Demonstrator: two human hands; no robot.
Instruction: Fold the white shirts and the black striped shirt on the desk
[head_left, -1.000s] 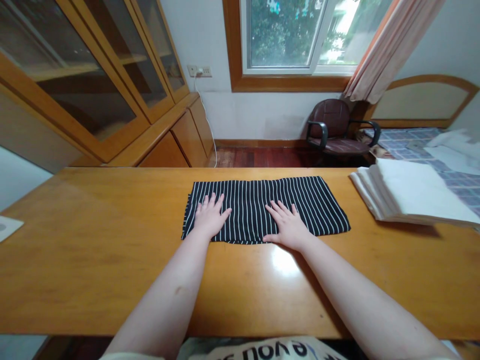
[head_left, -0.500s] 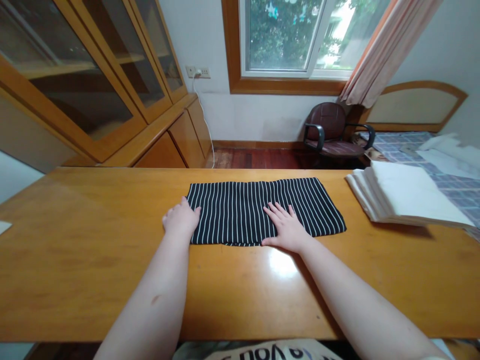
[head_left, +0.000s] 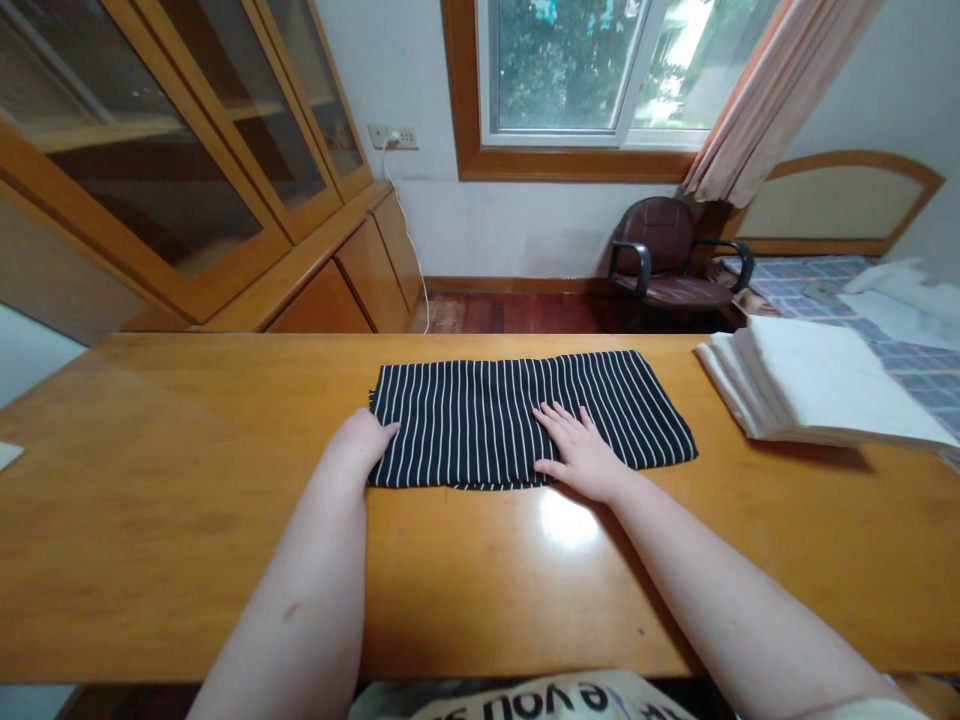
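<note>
A black cloth with white stripes (head_left: 480, 420) lies folded into a long, flat rectangle on the wooden table. At its left edge is my left hand (head_left: 361, 440), thumb on top of the fabric and the other fingers curled out of sight at the edge; it looks closed on the cloth. My right hand (head_left: 577, 455) rests palm down near the front edge, right of the middle, with fingers spread over the stripes. A thin strip of a lower layer peeks out along the front fold.
On the table's (head_left: 225, 560) right side sits a stack of folded white cloth (head_left: 840, 380). Beyond the table are a brown armchair (head_left: 660, 250), a bed with a checked cover (head_left: 817, 275) and a glass-door cabinet (head_left: 247, 180). A white cable (head_left: 409, 235) hangs down the wall.
My left hand has turned, its fingers now hidden at the cloth's left edge, and that edge's lower corner has shifted slightly left. My right hand stays spread, a touch farther right.
</note>
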